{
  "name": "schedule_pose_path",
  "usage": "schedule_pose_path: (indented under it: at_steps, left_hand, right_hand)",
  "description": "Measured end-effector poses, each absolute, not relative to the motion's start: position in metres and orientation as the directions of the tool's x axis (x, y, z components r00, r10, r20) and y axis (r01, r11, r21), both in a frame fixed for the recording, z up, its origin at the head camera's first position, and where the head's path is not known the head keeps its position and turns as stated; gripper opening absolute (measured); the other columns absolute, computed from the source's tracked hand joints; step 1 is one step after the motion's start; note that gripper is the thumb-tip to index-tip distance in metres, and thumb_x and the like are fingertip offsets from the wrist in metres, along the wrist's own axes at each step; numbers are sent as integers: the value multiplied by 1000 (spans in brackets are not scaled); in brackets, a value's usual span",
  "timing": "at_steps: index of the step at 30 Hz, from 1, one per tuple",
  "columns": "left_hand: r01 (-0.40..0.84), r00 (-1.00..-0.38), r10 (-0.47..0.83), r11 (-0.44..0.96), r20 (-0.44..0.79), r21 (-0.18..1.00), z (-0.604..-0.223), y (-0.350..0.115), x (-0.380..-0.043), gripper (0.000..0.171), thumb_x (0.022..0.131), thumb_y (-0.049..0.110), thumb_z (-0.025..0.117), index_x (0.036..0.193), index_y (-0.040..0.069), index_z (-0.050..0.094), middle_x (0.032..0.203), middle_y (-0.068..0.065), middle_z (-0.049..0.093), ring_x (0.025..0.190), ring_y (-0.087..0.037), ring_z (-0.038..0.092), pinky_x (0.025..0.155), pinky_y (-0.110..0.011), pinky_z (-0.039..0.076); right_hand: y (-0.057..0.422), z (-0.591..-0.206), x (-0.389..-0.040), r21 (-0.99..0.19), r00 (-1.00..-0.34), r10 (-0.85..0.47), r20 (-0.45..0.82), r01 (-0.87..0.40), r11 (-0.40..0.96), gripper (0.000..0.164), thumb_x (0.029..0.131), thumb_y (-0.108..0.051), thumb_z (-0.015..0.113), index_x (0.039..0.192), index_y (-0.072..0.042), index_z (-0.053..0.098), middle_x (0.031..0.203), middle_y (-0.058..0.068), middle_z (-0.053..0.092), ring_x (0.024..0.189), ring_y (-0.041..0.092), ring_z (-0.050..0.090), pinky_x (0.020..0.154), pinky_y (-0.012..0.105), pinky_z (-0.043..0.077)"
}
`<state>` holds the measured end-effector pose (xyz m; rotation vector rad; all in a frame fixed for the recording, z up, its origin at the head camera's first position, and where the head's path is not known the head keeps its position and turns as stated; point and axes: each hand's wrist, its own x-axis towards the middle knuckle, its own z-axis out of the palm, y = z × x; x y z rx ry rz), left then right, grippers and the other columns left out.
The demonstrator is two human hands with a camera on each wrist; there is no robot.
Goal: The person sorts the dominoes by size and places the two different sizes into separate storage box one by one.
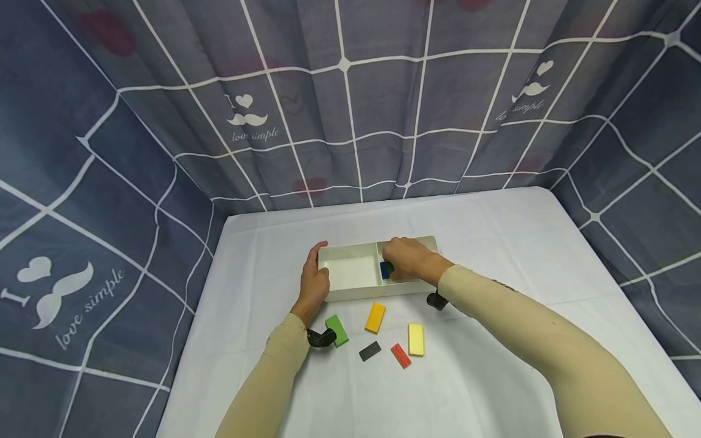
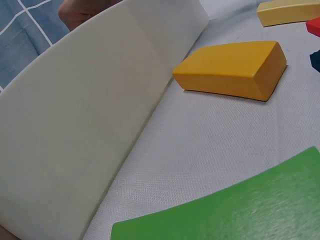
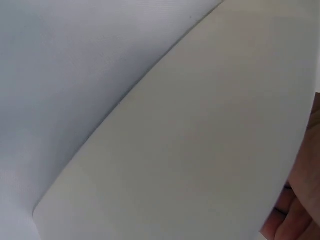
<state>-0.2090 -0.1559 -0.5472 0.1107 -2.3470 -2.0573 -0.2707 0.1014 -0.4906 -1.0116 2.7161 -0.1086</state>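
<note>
The left hand [image 1: 314, 286] grips the left end of a long, shallow, off-white rectangular box [image 1: 378, 293], which sits on a white cloth-covered table [image 1: 249, 286]. A divider [image 1: 379, 264] splits the box into two compartments; the bare floor of the left one shows. The right hand [image 1: 406, 258] is inside the right compartment, fingers curled down close to the divider. At its fingertips: a small dark-green piece [image 1: 389, 267] and, against it on the divider side, a blue piece [image 1: 384, 271]. Whether the fingers pinch the green piece cannot be told; the box wall hides them in the right wrist view. Hands apart, both at the box.

On the cloth, near side of the box, all lying flat: orange-yellow rectangular block [image 1: 375, 318], nearest the box wall; bright-green rectangular block [image 1: 338, 329], just beside the black device [image 1: 322, 338] on the left wrist; thin black rectangular block [image 1: 370, 351]; thin red rectangular block [image 1: 401, 356]; pale-yellow rectangular block [image 1: 415, 339], near the red one. Both arms wear beige sleeves [image 1: 493, 310]. Dark grey-blue fabric with a white grid [image 1: 383, 100] hangs behind the table.
</note>
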Motion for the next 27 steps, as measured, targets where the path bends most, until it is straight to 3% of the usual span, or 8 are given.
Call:
schedule_pose_path:
  at_steps: [14,20,27]
  left_hand:
    - [-42,-997,-64,139,-34,989,-545,-155,-208,73,98,-10,34,167,12,39,167,-15,48,153,-37,47,127,-60,35]
    - [-45,-997,-64,136,-36,990,-546,-155,-208,72,99,-9,34,167,13,40,167,-15,48,154,-37,46,128,-61,34]
    - [-45,-997,-64,134,-37,990,-549,-157,-209,72,99,-10,34,167,12,39,168,-15,47,154,-37,46,128,-61,34]
  right_hand:
    - [101,-489,-269,-153,-737,-638,-223,-620,770,27,85,-24,96,98,-9,77,92,3,77,78,16,66,77,34,61]
    - [104,-480,-270,-172,-738,-639,-217,-616,769,34,85,-22,96,109,-5,80,102,8,80,83,18,70,80,34,63]
    - [106,-464,-270,-194,-737,-636,-230,-605,772,48,85,-22,96,125,-2,79,121,13,80,101,25,75,91,40,64]
